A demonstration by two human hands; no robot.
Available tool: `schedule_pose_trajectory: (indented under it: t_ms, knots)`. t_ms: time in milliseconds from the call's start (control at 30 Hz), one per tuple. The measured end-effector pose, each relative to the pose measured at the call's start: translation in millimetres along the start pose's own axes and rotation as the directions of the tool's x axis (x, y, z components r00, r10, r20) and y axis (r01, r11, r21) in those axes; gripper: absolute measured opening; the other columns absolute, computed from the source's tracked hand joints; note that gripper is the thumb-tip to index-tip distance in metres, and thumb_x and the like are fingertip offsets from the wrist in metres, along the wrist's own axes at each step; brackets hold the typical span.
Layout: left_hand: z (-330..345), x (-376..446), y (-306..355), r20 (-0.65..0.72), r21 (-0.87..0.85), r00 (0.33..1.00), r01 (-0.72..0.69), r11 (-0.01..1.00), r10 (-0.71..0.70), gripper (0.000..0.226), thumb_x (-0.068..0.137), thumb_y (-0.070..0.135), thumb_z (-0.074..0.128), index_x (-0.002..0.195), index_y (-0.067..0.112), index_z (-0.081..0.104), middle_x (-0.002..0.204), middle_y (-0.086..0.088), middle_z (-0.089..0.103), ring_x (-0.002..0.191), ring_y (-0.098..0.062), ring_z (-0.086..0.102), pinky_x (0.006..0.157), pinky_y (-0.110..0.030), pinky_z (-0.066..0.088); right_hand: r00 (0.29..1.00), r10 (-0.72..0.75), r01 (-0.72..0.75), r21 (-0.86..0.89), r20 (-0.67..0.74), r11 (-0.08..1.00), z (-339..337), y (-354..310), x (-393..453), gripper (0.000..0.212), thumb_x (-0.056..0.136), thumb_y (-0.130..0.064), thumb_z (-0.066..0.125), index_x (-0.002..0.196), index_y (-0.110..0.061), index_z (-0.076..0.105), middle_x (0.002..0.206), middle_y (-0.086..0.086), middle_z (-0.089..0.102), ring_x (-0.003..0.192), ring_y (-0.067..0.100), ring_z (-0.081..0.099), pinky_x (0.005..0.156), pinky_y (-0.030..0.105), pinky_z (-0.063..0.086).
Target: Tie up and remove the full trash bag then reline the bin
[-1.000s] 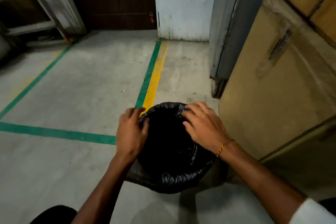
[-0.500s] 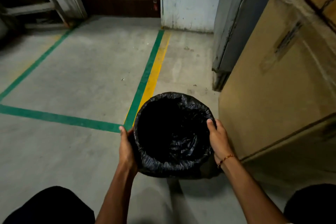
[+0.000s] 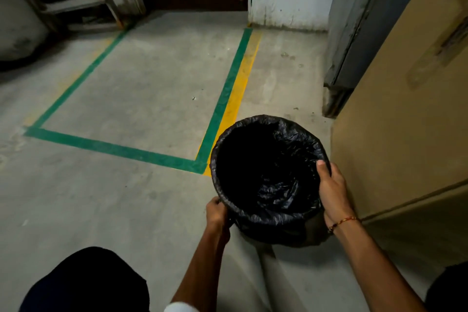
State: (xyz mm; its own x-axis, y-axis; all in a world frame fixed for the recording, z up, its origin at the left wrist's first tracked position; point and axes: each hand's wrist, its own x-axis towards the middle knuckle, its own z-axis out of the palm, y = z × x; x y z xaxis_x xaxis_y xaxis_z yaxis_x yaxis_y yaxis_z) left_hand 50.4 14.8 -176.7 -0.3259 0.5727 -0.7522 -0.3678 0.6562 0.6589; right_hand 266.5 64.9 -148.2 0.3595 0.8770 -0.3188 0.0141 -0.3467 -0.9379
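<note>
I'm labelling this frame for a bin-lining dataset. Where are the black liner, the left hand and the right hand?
black liner (image 3: pixel 276 218): head view, folded edge over the near rim.
left hand (image 3: pixel 216 213): head view, back of the hand.
right hand (image 3: pixel 333 191): head view, back of the hand.

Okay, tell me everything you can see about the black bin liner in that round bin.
The crinkled, glossy black plastic bin liner lines the round bin, its top folded out over the rim and hanging down as a gathered skirt. It looks thin. The inside is dark and loosely creased; contents cannot be made out. The bin stands upright on the grey concrete floor, beside the corner of the green floor tape. The right hand grips the rim with its thumb inside; the left hand holds the near-left overhang.
</note>
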Motion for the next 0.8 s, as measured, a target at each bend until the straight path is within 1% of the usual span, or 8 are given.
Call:
schedule_pose_trajectory:
  t_ms: [133, 233, 333, 400, 500, 600, 700, 800]
  knots:
    - [-13.0, 11.7, 6.7, 0.033, 0.207, 0.996, 0.076, 0.975, -0.084, 0.021, 0.092, 0.01, 0.045, 0.109, 0.014, 0.058, 0.097, -0.012, 0.06, 0.084, -0.024, 0.051, 0.078, -0.035, 0.037, 1.0, 0.006, -0.005, -0.013, 0.021, 1.0, -2.6, 0.0, 0.5, 0.05, 0.097, -0.043, 0.048, 0.139, -0.016, 0.046, 0.137, 0.005, 0.055, 0.125, 0.021, 0.052, 0.108, 0.041, 0.041]
    - [-42.9, 18.1, 27.5, 0.094, 0.4, 0.984, 0.1, 0.911, -0.15, 0.047, 0.092, 0.017, 0.057, 0.138, 0.016, 0.047, 0.115, -0.009, 0.061, 0.1, -0.026, 0.053, 0.086, -0.039, 0.031, 1.0, -0.023, 0.022, -0.075, -0.012, 0.997, -4.3, -4.6, -0.1, 0.049, 0.098, -0.038, 0.049, 0.142, -0.017, 0.041, 0.14, 0.007, 0.05, 0.127, 0.024, 0.049, 0.102, 0.035, 0.041]
    - [-64.6, 20.5, 66.7, 0.16, 0.561, 0.985, -0.039, 0.827, -0.062, 0.073, 0.083, 0.008, 0.072, 0.147, 0.012, 0.038, 0.14, -0.018, 0.052, 0.129, -0.031, 0.048, 0.094, -0.039, 0.03, 0.993, -0.098, 0.086, -0.169, -0.064, 0.982, -6.8, -13.5, -2.4, 0.05, 0.098, -0.032, 0.05, 0.144, -0.016, 0.037, 0.149, 0.009, 0.042, 0.134, 0.026, 0.043, 0.106, 0.038, 0.039]
    - [-69.9, 18.3, 95.3, 0.185, 0.65, 0.98, -0.182, 0.738, 0.078, 0.071, 0.081, 0.0, 0.073, 0.144, 0.003, 0.042, 0.143, -0.023, 0.047, 0.131, -0.034, 0.047, 0.092, -0.031, 0.033, 0.987, -0.162, 0.153, -0.224, -0.024, 0.963, -8.2, -18.4, -3.3, 0.054, 0.098, -0.032, 0.051, 0.147, -0.017, 0.034, 0.153, 0.006, 0.037, 0.138, 0.025, 0.038, 0.109, 0.037, 0.036]
    - [-58.9, 7.1, 124.3, 0.176, 0.485, 0.925, -0.378, 0.789, 0.336, 0.042, 0.094, 0.008, 0.059, 0.135, 0.002, 0.051, 0.127, -0.019, 0.06, 0.117, -0.033, 0.057, 0.089, -0.037, 0.044, 0.979, -0.191, 0.204, -0.28, 0.074, 0.938, -5.3, -26.1, -3.4, 0.058, 0.097, -0.029, 0.053, 0.15, -0.018, 0.03, 0.155, 0.002, 0.033, 0.142, 0.022, 0.032, 0.112, 0.037, 0.032]
    - [-27.6, -13.0, 128.0, 0.32, 0.319, 0.873, -0.465, 0.826, 0.368, 0.037, 0.097, 0.026, 0.056, 0.133, 0.019, 0.051, 0.117, -0.007, 0.064, 0.103, -0.02, 0.062, 0.079, -0.032, 0.052, 0.979, -0.177, 0.199, -0.284, 0.101, 0.938, -2.2, -30.7, -0.5, 0.055, 0.098, -0.024, 0.052, 0.149, -0.019, 0.032, 0.155, 0.002, 0.035, 0.142, 0.023, 0.033, 0.114, 0.038, 0.032]
    - [-9.2, -4.0, 111.6, 0.299, 0.424, 0.831, -0.555, 0.716, 0.468, 0.042, 0.093, 0.014, 0.062, 0.134, 0.017, 0.052, 0.123, -0.009, 0.064, 0.107, -0.025, 0.065, 0.091, -0.041, 0.055, 0.981, -0.161, 0.187, -0.301, 0.108, 0.935, -5.4, -28.1, 6.1, 0.049, 0.099, -0.015, 0.05, 0.146, -0.021, 0.037, 0.152, 0.005, 0.04, 0.139, 0.023, 0.038, 0.112, 0.039, 0.035]
    - [-3.6, 2.3, 109.9, 0.262, 0.512, 0.817, -0.569, 0.644, 0.513, 0.054, 0.086, 0.024, 0.065, 0.137, 0.02, 0.048, 0.13, -0.013, 0.062, 0.113, -0.028, 0.063, 0.096, -0.048, 0.052, 0.976, -0.189, 0.216, -0.386, 0.109, 0.897, -8.6, -33.3, 9.4, 0.05, 0.098, -0.014, 0.051, 0.146, -0.018, 0.037, 0.152, 0.004, 0.039, 0.139, 0.023, 0.037, 0.108, 0.032, 0.034]
